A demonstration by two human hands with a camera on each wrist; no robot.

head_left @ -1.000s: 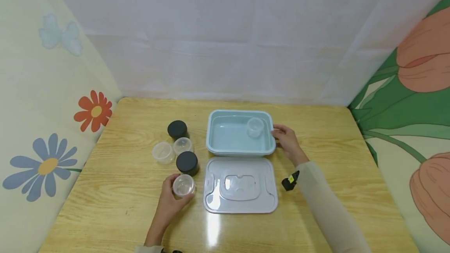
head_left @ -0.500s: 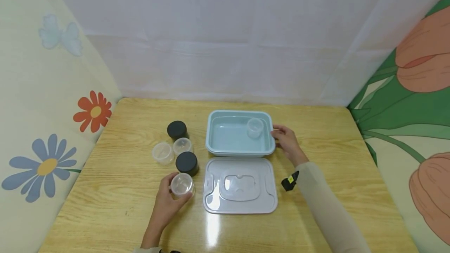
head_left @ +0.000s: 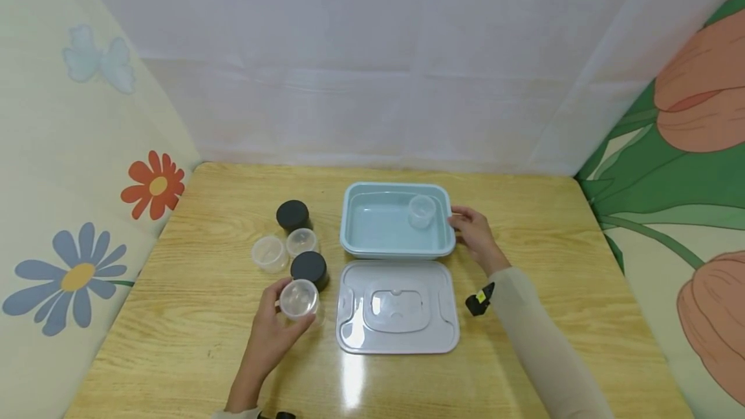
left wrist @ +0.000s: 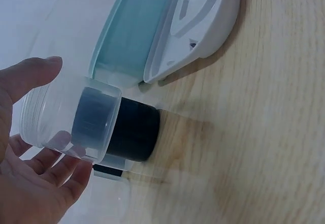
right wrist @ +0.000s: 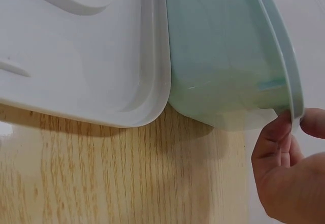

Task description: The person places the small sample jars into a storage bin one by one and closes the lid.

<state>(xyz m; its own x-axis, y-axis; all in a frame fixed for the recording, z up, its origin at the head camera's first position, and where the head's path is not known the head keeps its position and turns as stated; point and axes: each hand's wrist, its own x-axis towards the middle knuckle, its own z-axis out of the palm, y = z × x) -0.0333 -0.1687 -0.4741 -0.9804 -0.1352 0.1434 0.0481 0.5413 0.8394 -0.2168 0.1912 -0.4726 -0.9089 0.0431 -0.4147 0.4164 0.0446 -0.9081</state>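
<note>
My left hand (head_left: 269,328) grips a clear plastic jar (head_left: 299,300) between thumb and fingers. In the left wrist view the jar (left wrist: 66,117) has a ribbed clear lid and is held off the table, with a black-lidded jar (left wrist: 134,130) just beyond it. My right hand (head_left: 476,238) pinches the right rim of a light blue plastic box (head_left: 378,225); the right wrist view has the thumb and fingers on either side of that rim (right wrist: 290,76). Inside the box, towards its right side, stands another clear jar (head_left: 421,212).
A pale rectangular lid (head_left: 398,335) lies in front of the box. Left of the box stand two clear jars, one nearer (head_left: 302,242) and one farther left (head_left: 269,253), plus two black-topped jars, one behind (head_left: 293,214) and one in front (head_left: 309,266).
My left hand has raised the clear jar a little and shifted it slightly left, towards the black jar behind it. The right hand stays on the box rim.
</note>
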